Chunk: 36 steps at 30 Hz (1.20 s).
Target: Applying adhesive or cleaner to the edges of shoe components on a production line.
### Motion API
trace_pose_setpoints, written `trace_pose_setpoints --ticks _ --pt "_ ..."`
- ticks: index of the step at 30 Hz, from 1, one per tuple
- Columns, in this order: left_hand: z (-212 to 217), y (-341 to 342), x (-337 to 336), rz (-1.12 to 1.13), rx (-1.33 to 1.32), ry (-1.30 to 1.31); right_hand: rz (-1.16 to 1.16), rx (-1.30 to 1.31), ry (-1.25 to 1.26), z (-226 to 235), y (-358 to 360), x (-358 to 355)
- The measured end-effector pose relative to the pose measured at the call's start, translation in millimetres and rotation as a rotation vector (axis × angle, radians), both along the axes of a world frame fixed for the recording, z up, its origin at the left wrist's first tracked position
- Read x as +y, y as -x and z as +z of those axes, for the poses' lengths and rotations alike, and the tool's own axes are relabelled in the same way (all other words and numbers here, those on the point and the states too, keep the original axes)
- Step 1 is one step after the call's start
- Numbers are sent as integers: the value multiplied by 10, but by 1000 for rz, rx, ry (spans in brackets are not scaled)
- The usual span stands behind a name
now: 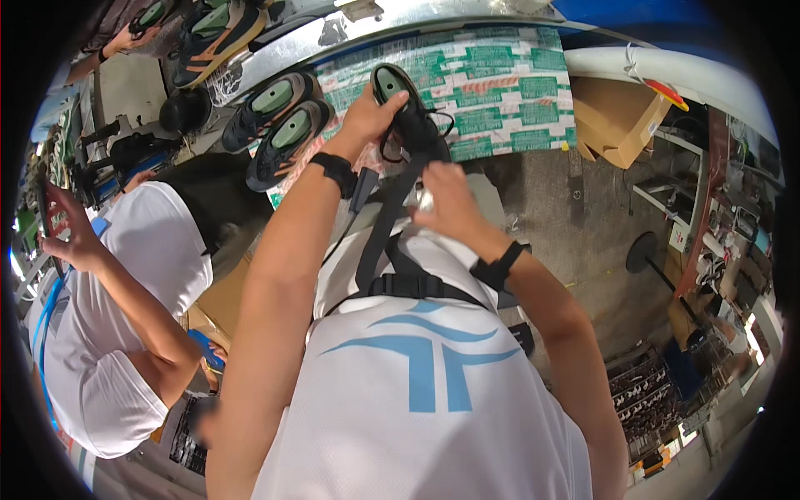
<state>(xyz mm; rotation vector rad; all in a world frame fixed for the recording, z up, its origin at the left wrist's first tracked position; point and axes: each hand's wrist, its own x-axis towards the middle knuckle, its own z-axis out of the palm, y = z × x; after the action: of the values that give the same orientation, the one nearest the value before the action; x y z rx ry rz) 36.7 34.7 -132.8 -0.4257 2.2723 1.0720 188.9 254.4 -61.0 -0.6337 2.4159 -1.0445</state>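
My left hand (371,121) is closed around the heel end of a black shoe (412,125) with a pale green insole, thumb over the collar. The shoe's loose black laces hang out at both sides, and its toe points toward me. My right hand (452,198) is just below the toe, beside a black strap (387,229) on my chest. Its fingers are curled in, and a small shiny thing shows by them, too unclear to name.
Green-and-white printed wrapping (492,83) covers the bench under the shoe. A pair of black and tan shoes (292,133) stands to the left, with more shoes (218,33) beyond. An open cardboard box (621,125) is at the right. A co-worker in white (158,242) is close on my left.
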Motion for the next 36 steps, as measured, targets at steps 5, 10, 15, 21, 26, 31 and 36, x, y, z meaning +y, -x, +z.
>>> trace_pose_setpoints --ticks 5,10,15,21,26,31,36 --pt "225 3 124 -68 78 -10 -101 395 -64 -222 368 79" --pt "127 -44 81 -69 62 24 -78 205 -48 -227 195 175" --pt "104 25 121 -68 82 23 -171 -12 111 -270 337 -196" --pt "75 -28 108 -35 56 64 -201 -180 159 27 26 -27" --pt "-57 -15 216 184 -1 -282 -215 136 12 48 309 134" --pt "-209 -90 310 109 51 -51 -61 242 -184 -50 446 553" --pt "8 -57 339 58 34 82 -31 119 -188 292 372 402"
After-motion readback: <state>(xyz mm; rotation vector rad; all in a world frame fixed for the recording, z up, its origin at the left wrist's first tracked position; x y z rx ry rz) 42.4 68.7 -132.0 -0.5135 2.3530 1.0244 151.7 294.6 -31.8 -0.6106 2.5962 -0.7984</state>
